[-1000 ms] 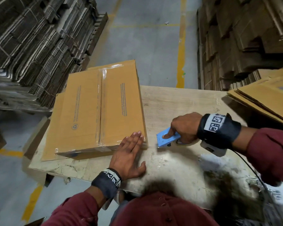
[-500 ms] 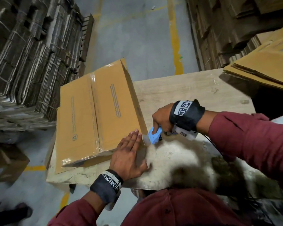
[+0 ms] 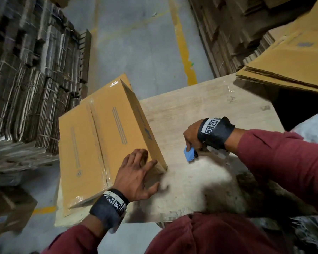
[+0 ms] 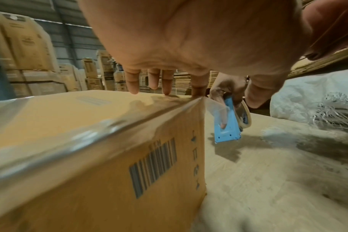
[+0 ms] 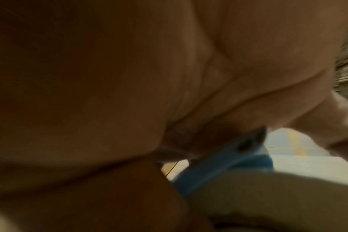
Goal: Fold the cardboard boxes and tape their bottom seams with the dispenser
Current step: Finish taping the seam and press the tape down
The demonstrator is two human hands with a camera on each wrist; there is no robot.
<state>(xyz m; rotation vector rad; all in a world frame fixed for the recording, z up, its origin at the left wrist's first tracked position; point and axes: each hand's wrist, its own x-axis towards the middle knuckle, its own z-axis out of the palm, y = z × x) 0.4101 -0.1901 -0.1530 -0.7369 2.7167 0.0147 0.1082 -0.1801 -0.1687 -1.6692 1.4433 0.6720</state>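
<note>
My left hand [image 3: 136, 176] lies flat on the near right corner of the cardboard box [image 3: 101, 143], fingers straight and spread, fingertips [image 4: 166, 87] pressing the top face at its edge. The box stands folded on the wooden table [image 3: 206, 114] with its bottom turned up, and a strip of clear tape [image 3: 97, 136] runs along the centre seam from the near edge to the far one. From my left wrist I can see tape wrapped over the near top edge, with a loose clear tail [image 4: 215, 108] sticking out past the corner, so I judge this seam is closed and only that end needs smoothing down.

Just beside the box, to its right, my right hand [image 3: 192, 136] is curled round the blue tape dispenser [image 3: 190, 154], holding it nose down close over the table, apart from the box; the roll of tape [image 4: 243, 114] sits behind its blue plate. The right wrist view is mostly dark palm and a blurred bit of blue.

Farther right, at the far corner of the table, a stack of flat cardboard blanks [image 3: 290, 59] waits, so by my reckoning plenty of boxes are left to fold and tape. Beyond the table are bundled cardboard stacks [image 3: 26, 85] on the left and the grey floor with a yellow line [image 3: 184, 46]
</note>
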